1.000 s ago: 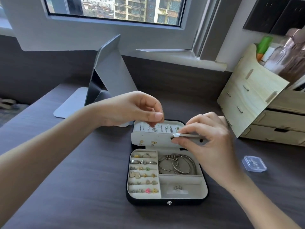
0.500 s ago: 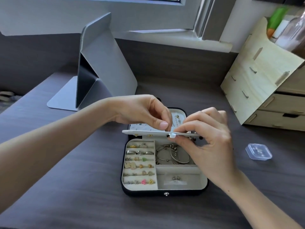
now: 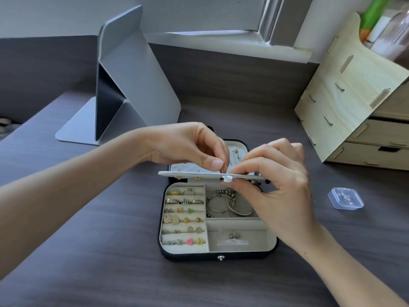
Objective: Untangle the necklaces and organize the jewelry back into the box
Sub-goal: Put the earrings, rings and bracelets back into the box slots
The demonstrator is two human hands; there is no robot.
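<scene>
both hands pinching panel, box below

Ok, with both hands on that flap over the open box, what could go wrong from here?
1. The flap is held edge-on by both hands, left and right; earrings pinned to it could snag or drop off.
2. A slip could knock the flap onto the bangles below and tangle them.
3. A nudge to the box could shake the rings from their slots.
</scene>
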